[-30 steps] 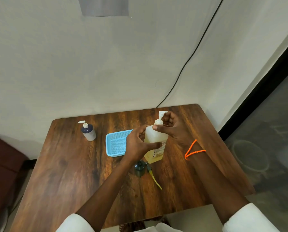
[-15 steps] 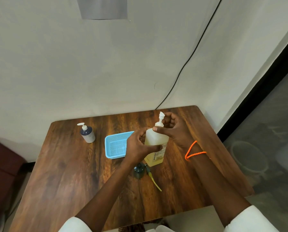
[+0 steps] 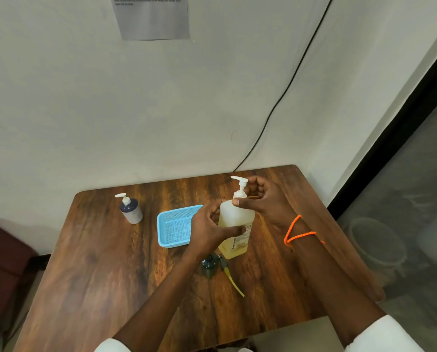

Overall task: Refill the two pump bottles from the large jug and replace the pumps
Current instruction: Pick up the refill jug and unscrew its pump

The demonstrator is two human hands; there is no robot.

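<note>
Yellow-filled pump bottle (image 3: 233, 232) upright, white pump (image 3: 240, 184) seated, printed label

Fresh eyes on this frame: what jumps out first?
Both hands meet at mid-table on the tall bottle of yellow liquid: the left hand grips its body, and the right hand curls round the neck below the white pump. To the left lie a blue basket and, farther back, a small dark pump bottle. A dark loose pump with a yellow tube lies in front of the bottle.

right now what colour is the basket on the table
Light blue; the basket shows clearly in the head view.
</note>
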